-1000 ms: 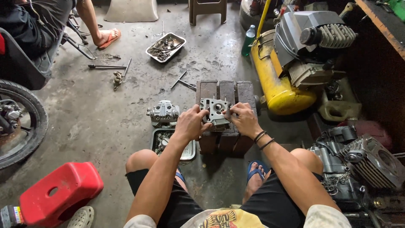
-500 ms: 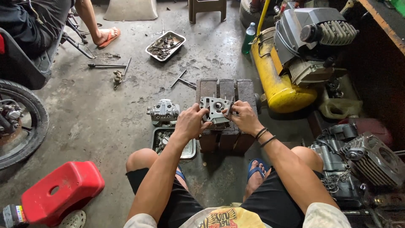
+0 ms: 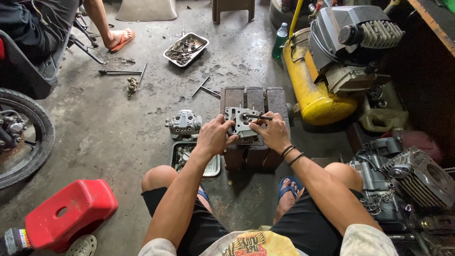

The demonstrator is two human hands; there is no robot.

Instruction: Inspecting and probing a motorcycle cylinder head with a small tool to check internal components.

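A grey metal engine part (image 3: 241,124) lies on top of a low wooden stool (image 3: 256,97). The left hand (image 3: 215,135) grips the part's near left side, fingers curled round it. The right hand (image 3: 271,133) pinches a thin dark tool (image 3: 258,116) laid across the part. Left of the stool sit another engine part (image 3: 185,123) and a metal tray (image 3: 214,167); right of it, a yellow tank (image 3: 310,90).
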